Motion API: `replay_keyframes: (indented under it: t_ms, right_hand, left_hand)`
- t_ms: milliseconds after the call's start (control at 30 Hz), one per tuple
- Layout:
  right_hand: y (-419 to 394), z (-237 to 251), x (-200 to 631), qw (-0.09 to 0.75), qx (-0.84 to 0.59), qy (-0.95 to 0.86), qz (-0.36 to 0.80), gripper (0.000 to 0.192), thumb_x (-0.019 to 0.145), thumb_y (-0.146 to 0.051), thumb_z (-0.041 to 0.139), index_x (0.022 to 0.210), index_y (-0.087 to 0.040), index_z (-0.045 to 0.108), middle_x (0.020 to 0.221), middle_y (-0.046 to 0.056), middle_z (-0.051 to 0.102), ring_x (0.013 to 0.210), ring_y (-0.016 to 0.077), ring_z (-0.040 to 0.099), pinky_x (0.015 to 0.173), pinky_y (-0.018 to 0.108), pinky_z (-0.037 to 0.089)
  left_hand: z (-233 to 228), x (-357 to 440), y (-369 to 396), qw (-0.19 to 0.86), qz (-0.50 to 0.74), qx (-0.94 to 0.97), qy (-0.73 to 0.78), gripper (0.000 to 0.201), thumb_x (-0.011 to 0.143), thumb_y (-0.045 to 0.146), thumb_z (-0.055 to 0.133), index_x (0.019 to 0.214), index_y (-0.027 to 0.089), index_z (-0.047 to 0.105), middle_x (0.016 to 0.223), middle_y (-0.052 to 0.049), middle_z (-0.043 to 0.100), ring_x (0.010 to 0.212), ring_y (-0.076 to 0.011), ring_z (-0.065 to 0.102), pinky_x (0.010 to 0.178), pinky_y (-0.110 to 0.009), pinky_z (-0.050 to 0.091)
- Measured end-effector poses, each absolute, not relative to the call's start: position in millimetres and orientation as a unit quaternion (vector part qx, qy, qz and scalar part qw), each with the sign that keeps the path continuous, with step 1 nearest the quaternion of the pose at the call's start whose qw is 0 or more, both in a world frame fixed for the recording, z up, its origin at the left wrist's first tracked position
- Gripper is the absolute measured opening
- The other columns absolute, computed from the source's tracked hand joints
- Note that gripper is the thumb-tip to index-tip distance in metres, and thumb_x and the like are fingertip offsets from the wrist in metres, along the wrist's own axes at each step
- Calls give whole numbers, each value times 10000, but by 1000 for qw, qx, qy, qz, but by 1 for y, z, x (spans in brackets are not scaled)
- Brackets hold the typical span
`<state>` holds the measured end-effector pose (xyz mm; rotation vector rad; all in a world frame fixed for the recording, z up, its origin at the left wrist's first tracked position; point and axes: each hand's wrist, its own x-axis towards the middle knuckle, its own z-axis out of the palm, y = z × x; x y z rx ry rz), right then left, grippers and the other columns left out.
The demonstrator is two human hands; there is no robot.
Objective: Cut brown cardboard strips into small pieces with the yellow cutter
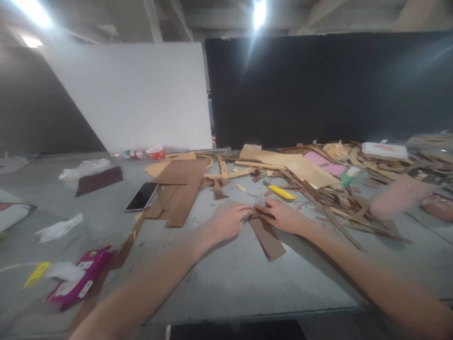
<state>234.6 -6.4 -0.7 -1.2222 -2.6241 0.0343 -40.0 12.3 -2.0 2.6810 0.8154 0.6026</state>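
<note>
My left hand (pixel 230 221) and my right hand (pixel 281 215) meet over a brown cardboard strip (pixel 267 238) lying on the grey table (pixel 226 278). Both hands pinch the strip's far end, fingertips almost touching; its near end points toward me. A yellow utility knife (pixel 282 192) lies just beyond my right hand. Larger brown cardboard pieces (pixel 182 186) lie to the left of my left hand, next to a black phone (pixel 142 196).
A heap of cardboard scraps (pixel 332 189) with a pink sheet (pixel 325 164) and a white box (pixel 385 150) fills the back right. A magenta package (pixel 79 278) and yellow item (pixel 36 275) lie front left. White board (pixel 138 94) and black panel (pixel 329 85) stand behind.
</note>
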Motion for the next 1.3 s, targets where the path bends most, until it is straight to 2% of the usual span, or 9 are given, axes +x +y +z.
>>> replay_keyframes:
  t_ms: [133, 233, 367, 567, 733, 933, 1033, 1200, 1300]
  right_hand:
    - [-7, -1, 235, 123, -420, -899, 8, 461, 1156, -413, 482, 1527, -224, 678, 1067, 118, 665, 925, 263, 637, 834, 388, 510]
    - [-5, -2, 236, 110, -418, -902, -9, 459, 1159, -408, 479, 1525, -216, 679, 1059, 114, 666, 928, 264, 638, 857, 399, 512]
    - [-6, 2, 234, 92, -419, -902, -48, 441, 1160, -390, 484, 1501, -197, 686, 1047, 110, 677, 948, 265, 643, 903, 414, 503]
    - [-23, 13, 218, 88, -405, -909, -51, 334, 1138, -418, 540, 1141, -227, 814, 948, 81, 678, 898, 241, 636, 933, 404, 465]
    - [-24, 7, 218, 65, -403, -911, -58, 387, 1155, -413, 487, 1261, -206, 796, 958, 98, 677, 907, 243, 619, 907, 390, 428]
    - [-7, -4, 238, 64, -449, -886, -98, 473, 1180, -375, 403, 1572, -252, 638, 1027, 104, 650, 952, 249, 598, 912, 367, 373]
    - [-5, -3, 240, 63, -456, -883, -95, 475, 1180, -371, 416, 1595, -259, 617, 1060, 111, 646, 974, 254, 599, 923, 370, 371]
    - [-5, -1, 237, 74, -463, -880, -71, 463, 1173, -355, 445, 1587, -259, 629, 1056, 105, 655, 960, 246, 601, 936, 375, 378]
    - [-4, -2, 238, 72, -465, -881, -56, 466, 1178, -356, 430, 1585, -254, 632, 1049, 101, 662, 937, 235, 600, 943, 379, 381]
  left_hand:
    - [-7, -43, 16, 90, 151, 955, 238, 639, 874, -32, 484, 1454, 165, 664, 1629, -121, 605, 1557, -235, 531, 1310, -455, 438]
    - [-8, -44, 16, 81, 129, 963, 223, 654, 892, -24, 453, 1502, 134, 625, 1712, -130, 501, 1642, -207, 403, 1351, -428, 382]
    - [-8, -44, 13, 57, 115, 967, 221, 617, 956, 18, 428, 1542, 128, 591, 1709, -116, 507, 1662, -174, 349, 1364, -380, 347]
    - [-11, -41, 7, -22, 101, 948, 300, 554, 968, 70, 461, 1506, 71, 593, 1665, -192, 547, 1649, -273, 391, 1377, -459, 303]
    - [-4, -43, 9, -5, 98, 933, 347, 491, 1011, 139, 458, 1473, 124, 625, 1522, -201, 634, 1462, -321, 599, 1156, -471, 549]
    - [8, -42, 4, -36, 80, 938, 335, 446, 1036, 203, 480, 1436, 122, 659, 1367, -193, 679, 1297, -336, 654, 1115, -476, 522]
    - [14, -45, 0, -43, 69, 944, 320, 462, 1074, 320, 492, 1459, 123, 657, 1376, -211, 673, 1297, -358, 646, 1100, -492, 514]
    - [19, -50, -3, -34, 41, 949, 311, 806, 1035, 735, 536, 1582, 145, 580, 1561, -235, 580, 1452, -431, 541, 1192, -543, 437]
    - [21, -53, -2, -12, 53, 948, 314, 844, 1016, 785, 530, 1589, 168, 588, 1599, -227, 558, 1493, -446, 502, 1220, -559, 409]
